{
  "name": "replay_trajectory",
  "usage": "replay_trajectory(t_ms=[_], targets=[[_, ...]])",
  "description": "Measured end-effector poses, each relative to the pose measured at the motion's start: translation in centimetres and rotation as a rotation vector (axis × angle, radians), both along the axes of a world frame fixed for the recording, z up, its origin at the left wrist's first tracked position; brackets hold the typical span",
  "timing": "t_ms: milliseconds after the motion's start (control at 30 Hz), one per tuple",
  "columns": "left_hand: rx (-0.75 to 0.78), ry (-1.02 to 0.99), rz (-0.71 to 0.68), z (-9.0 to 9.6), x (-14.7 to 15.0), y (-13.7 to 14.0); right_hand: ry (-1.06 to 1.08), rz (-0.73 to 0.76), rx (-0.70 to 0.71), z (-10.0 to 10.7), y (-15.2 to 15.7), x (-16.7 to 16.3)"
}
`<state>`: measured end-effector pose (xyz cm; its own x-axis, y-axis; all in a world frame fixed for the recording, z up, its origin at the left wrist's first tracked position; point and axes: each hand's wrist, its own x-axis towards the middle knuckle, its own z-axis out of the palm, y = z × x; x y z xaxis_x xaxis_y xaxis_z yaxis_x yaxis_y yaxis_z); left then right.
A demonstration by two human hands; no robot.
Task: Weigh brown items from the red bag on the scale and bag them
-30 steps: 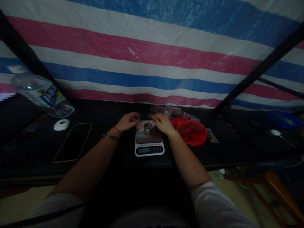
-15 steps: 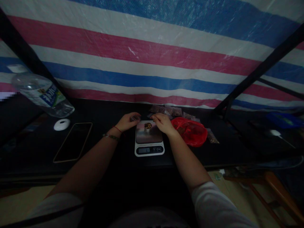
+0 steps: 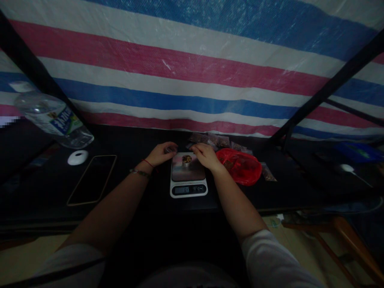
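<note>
a small metal cup (image 3: 186, 160) holding brownish pieces sits at the far end of the plate of a white kitchen scale (image 3: 188, 176), which stands on a dark worktop (image 3: 135, 192) in dim light. the right hand (image 3: 207, 157) rests just beside the cup at the scale's far right corner, its fingers (image 3: 196, 149) drawn narrow together as if pinching something too small to make out. the left hand (image 3: 161, 153) lies off the scale's far left corner, its fingers curled around a small clear object (image 3: 171, 149), possibly a little bag, though the dimness leaves that uncertain. a red string and a bracelet (image 3: 140, 173) circle the left wrist. just right of the right hand lies a crumpled red plastic bag (image 3: 241, 167), with several small clear packets (image 3: 213, 140) of dark contents behind it and one more (image 3: 268, 173) beside it. well to the left on the worktop lie a dark phone (image 3: 92, 179), a white round object (image 3: 78, 157) and a clear water bottle (image 3: 52, 119) on its side. a tarp (image 3: 192, 68) striped in red, white and blue hangs behind.
</note>
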<state>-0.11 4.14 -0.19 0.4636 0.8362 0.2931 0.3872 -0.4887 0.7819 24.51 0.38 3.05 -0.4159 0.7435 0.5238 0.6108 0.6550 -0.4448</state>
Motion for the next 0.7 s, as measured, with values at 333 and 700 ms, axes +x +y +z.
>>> replay_trajectory(t_ms=[333, 700], targets=[[-0.004, -0.009, 0.002, 0.37, 0.10, -0.21, 0.009, -0.015, -0.027, 0.06, -0.07, -0.07], [0.022, 0.016, 0.063, 0.12, -0.13, 0.20, 0.030, -0.085, -0.039, -0.20, 0.35, 0.29]])
